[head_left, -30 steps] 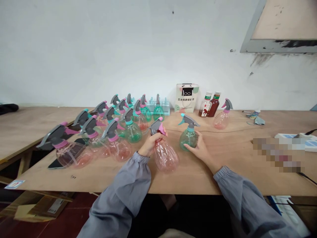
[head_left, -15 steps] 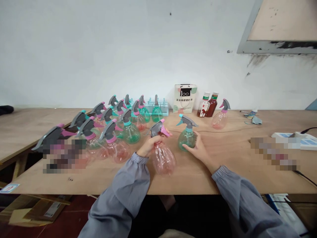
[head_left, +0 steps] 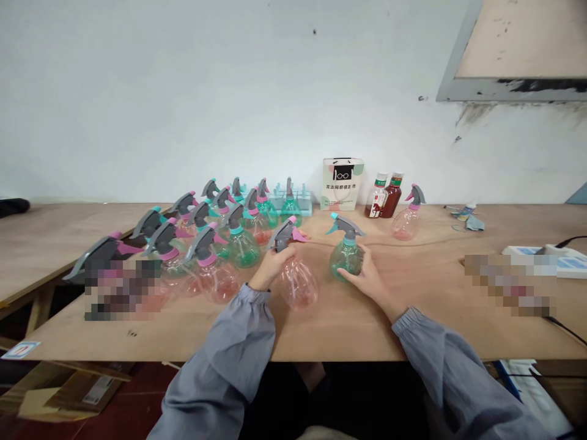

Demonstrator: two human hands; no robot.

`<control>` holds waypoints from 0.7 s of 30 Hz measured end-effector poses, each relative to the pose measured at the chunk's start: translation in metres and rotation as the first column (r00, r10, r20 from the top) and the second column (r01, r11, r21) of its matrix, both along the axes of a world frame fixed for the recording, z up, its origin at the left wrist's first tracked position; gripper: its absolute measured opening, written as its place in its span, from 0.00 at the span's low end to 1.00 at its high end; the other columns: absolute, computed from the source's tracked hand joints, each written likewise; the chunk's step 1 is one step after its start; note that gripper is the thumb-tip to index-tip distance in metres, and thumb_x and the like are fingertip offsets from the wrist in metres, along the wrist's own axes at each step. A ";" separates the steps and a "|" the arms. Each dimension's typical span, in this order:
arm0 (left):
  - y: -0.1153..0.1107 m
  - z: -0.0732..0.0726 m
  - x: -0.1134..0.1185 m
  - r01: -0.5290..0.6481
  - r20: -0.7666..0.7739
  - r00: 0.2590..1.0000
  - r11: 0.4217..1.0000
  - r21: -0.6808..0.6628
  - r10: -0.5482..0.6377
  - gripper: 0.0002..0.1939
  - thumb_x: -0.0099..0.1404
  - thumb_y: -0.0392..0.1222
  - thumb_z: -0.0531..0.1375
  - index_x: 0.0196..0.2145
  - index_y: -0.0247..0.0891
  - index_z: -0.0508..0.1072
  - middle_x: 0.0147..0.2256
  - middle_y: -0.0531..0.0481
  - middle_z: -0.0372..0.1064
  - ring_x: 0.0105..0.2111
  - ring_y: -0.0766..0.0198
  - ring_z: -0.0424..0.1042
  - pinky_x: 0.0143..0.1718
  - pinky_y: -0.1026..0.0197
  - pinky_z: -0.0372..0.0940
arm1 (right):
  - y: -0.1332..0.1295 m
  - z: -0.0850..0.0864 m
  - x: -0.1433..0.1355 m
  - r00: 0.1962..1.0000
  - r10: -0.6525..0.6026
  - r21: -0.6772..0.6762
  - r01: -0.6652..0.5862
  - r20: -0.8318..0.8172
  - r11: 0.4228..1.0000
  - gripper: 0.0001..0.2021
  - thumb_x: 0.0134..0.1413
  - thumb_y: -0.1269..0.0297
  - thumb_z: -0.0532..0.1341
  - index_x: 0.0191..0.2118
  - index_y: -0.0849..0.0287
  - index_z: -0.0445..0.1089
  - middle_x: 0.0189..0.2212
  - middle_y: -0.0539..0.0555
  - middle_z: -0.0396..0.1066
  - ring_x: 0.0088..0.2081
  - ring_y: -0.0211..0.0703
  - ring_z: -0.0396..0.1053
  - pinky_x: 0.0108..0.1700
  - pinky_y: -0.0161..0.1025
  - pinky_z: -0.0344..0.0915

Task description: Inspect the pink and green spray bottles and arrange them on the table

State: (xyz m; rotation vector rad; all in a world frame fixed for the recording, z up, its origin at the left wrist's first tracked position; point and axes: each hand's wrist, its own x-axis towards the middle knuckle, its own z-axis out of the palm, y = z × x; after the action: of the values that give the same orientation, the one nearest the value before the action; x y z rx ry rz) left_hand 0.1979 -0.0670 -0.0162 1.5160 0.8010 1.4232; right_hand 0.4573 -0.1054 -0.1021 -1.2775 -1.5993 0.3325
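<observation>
My left hand (head_left: 277, 264) is closed round the neck of a clear pink spray bottle (head_left: 300, 287) with a grey head and pink trigger. That bottle tilts slightly, its base towards the lower right. My right hand (head_left: 367, 275) grips the body of a green spray bottle (head_left: 345, 260) with a grey and turquoise head, which is upright on the wooden table (head_left: 394, 333). Left of my left hand stand several more spray bottles, among them a pink one (head_left: 219, 278) and a green one (head_left: 244, 247). Some of them partly hide those behind.
A paper bag (head_left: 342, 183) leans by the wall, beside two bottles of dark red drink (head_left: 391, 198). Further right stands another pink spray bottle (head_left: 406, 223). A pale blue rack (head_left: 305, 205) is at the back; a white power strip (head_left: 568, 263) lies at the right.
My left hand has shifted the pink spray bottle a little leftwards and away from me. My right hand and the green bottle have hardly moved.
</observation>
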 end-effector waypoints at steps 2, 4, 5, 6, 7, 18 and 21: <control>0.015 0.000 -0.002 -0.073 -0.070 0.994 0.994 0.077 0.078 0.12 0.47 0.44 0.64 0.31 0.39 0.74 0.26 0.53 0.69 0.25 0.66 0.65 0.28 0.64 0.61 | -0.001 0.001 -0.001 1.000 -0.006 -0.012 0.006 -0.007 1.000 0.42 0.48 0.49 0.70 0.63 0.56 0.49 0.62 0.67 0.61 0.62 0.61 0.64 0.64 0.62 0.62; 0.031 0.002 -0.002 -0.172 -0.117 0.976 0.979 0.114 0.185 0.09 0.47 0.43 0.64 0.28 0.38 0.73 0.24 0.54 0.67 0.26 0.67 0.64 0.30 0.64 0.60 | -0.002 0.003 -0.002 1.000 -0.011 -0.018 0.011 -0.016 1.000 0.43 0.47 0.49 0.70 0.63 0.56 0.49 0.61 0.67 0.62 0.61 0.62 0.66 0.63 0.62 0.63; 0.039 0.003 -0.001 -0.232 -0.135 0.960 0.965 0.122 0.247 0.08 0.48 0.42 0.64 0.26 0.37 0.72 0.23 0.55 0.65 0.25 0.68 0.63 0.29 0.65 0.59 | -0.002 0.003 -0.002 1.000 -0.010 -0.019 0.010 -0.022 1.000 0.43 0.47 0.49 0.70 0.63 0.56 0.49 0.61 0.67 0.63 0.61 0.62 0.66 0.63 0.62 0.63; 0.047 0.004 0.000 -0.293 -0.147 0.939 0.948 0.125 0.309 0.07 0.49 0.41 0.64 0.23 0.37 0.70 0.21 0.56 0.62 0.25 0.69 0.60 0.29 0.65 0.58 | -0.002 0.003 -0.002 1.000 -0.008 -0.018 0.008 -0.026 1.000 0.43 0.47 0.49 0.70 0.63 0.56 0.49 0.61 0.67 0.63 0.61 0.62 0.66 0.63 0.62 0.63; 0.054 0.005 0.002 -0.346 -0.153 0.919 0.930 0.123 0.362 0.07 0.50 0.40 0.63 0.22 0.36 0.69 0.20 0.57 0.59 0.24 0.70 0.58 0.28 0.65 0.56 | -0.001 0.003 -0.001 1.000 -0.005 -0.016 0.004 -0.029 1.000 0.43 0.47 0.49 0.70 0.63 0.56 0.49 0.60 0.67 0.63 0.61 0.61 0.67 0.63 0.62 0.63; 0.128 -0.006 0.023 -0.533 -0.119 0.829 0.836 0.128 0.547 0.09 0.56 0.40 0.63 0.34 0.32 0.76 0.25 0.52 0.68 0.27 0.66 0.63 0.34 0.63 0.59 | 0.001 -0.002 -0.001 0.999 -0.037 0.012 0.037 -0.003 0.999 0.44 0.45 0.48 0.71 0.63 0.57 0.50 0.61 0.68 0.62 0.62 0.64 0.65 0.64 0.63 0.62; 0.139 -0.006 0.026 -0.569 -0.158 0.797 0.813 0.126 0.583 0.12 0.58 0.41 0.62 0.36 0.31 0.77 0.27 0.49 0.72 0.29 0.64 0.66 0.35 0.62 0.60 | 0.000 0.000 -0.001 1.000 -0.021 -0.011 0.021 0.008 1.000 0.44 0.46 0.47 0.70 0.63 0.57 0.49 0.61 0.68 0.62 0.62 0.63 0.65 0.63 0.63 0.63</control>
State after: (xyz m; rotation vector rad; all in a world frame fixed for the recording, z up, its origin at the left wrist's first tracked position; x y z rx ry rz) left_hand 0.2238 0.0723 -0.0226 1.5467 1.4395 1.7717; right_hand 0.4566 -0.1056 -0.1026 -1.3050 -1.5915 0.3245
